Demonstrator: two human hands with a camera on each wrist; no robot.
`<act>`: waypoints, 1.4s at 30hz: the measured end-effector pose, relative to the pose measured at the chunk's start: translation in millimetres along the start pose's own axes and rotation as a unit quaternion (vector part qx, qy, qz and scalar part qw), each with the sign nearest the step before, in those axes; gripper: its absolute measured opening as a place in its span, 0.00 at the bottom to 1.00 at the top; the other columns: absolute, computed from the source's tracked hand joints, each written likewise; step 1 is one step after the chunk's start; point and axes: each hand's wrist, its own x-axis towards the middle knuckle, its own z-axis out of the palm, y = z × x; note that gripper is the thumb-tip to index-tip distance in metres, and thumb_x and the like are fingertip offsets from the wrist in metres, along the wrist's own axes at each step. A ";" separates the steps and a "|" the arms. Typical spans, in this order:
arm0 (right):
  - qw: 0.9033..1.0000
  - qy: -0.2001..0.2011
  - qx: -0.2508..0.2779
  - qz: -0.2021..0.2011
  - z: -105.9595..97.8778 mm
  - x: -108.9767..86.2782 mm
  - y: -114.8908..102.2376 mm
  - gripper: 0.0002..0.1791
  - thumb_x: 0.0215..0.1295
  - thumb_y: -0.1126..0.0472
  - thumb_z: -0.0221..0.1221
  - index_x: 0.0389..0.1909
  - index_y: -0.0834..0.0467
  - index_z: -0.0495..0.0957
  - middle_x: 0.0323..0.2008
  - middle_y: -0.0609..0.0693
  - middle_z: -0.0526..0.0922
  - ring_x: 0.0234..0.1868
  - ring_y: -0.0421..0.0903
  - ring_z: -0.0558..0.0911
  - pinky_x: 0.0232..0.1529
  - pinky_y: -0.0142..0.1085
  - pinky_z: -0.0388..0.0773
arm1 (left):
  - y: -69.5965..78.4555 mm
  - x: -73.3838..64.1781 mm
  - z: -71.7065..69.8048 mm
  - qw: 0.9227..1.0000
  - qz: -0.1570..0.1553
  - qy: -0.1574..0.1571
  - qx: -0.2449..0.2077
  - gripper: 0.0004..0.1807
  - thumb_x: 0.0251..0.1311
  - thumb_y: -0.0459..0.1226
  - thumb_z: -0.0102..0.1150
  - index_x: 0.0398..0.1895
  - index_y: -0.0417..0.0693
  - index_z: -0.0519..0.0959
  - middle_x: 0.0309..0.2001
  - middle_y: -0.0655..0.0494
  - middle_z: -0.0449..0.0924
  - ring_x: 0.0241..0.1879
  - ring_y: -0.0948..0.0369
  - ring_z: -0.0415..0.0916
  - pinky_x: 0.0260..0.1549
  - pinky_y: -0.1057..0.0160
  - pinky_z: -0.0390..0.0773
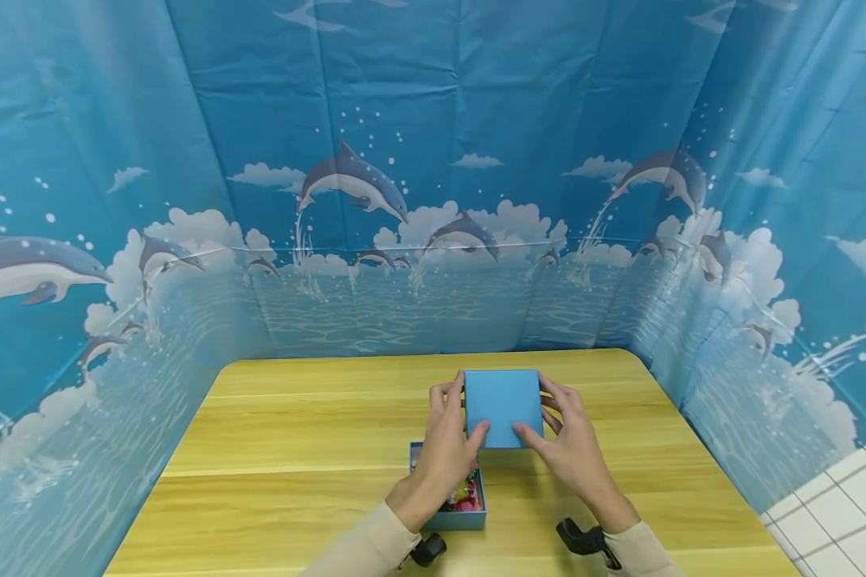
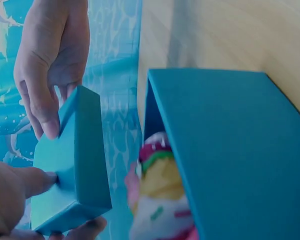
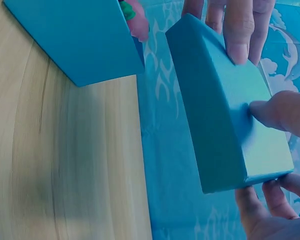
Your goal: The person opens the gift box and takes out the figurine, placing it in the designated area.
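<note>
Both hands hold a light blue box lid [image 1: 503, 407] in the air over the table. The left hand [image 1: 442, 441] grips its left edge, with the thumb on the flat face and fingers round the side. On the opposite edge, the right hand [image 1: 572, 442] grips it the same way. Below and left of the lid stands an open blue box [image 1: 456, 521], partly covered by the left forearm in the head view. Bright pieces in pink, white, tan and green [image 2: 162, 192] fill it and bulge at the rim; their kind is unclear.
The yellow wood-grain table [image 1: 296, 433] has rounded far corners. A blue curtain [image 1: 418, 304] printed with dolphins hangs behind it and along both sides. White tiles [image 1: 847, 505] show at the lower right. Black straps with cameras [image 1: 584, 538] sit on the wrists.
</note>
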 end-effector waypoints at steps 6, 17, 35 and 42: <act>0.999 0.023 -0.030 -0.007 -6.4 -1.3 5.1 0.50 0.76 0.67 0.77 0.92 0.65 0.61 0.78 0.73 0.69 0.79 0.74 0.77 0.78 0.62 0.82 | 8.2 2.7 11.8 0.999 0.014 0.016 0.025 0.49 0.82 0.40 0.74 0.96 0.41 0.57 0.80 0.35 0.67 0.67 0.43 0.86 0.62 0.50 0.93; 0.998 0.055 -0.029 0.013 -16.0 -11.0 18.2 0.42 0.84 0.58 0.72 0.89 0.65 0.64 0.81 0.69 0.74 0.75 0.70 0.82 0.66 0.16 0.80 | 16.8 1.8 32.1 0.999 -0.031 -0.014 0.015 0.51 0.82 0.46 0.73 0.96 0.41 0.54 0.82 0.37 0.69 0.58 0.50 0.86 0.55 0.50 0.92; 0.995 -0.007 -0.005 0.103 -26.4 -18.0 37.5 0.39 0.92 0.53 0.62 0.90 0.69 0.60 0.85 0.74 0.63 0.86 0.76 0.72 0.78 0.56 0.80 | 12.9 -0.6 51.7 0.996 -0.059 -0.068 0.025 0.47 0.81 0.55 0.73 0.91 0.41 0.65 0.82 0.35 0.70 0.65 0.43 0.87 0.60 0.42 0.93; 0.990 -0.012 -0.016 0.137 -32.8 -19.1 44.7 0.41 0.91 0.53 0.64 0.88 0.72 0.60 0.85 0.74 0.64 0.86 0.74 0.73 0.79 0.53 0.82 | 7.1 -0.5 64.2 0.993 -0.050 -0.095 0.055 0.50 0.81 0.57 0.72 0.91 0.37 0.65 0.85 0.33 0.70 0.79 0.38 0.79 0.72 0.33 0.87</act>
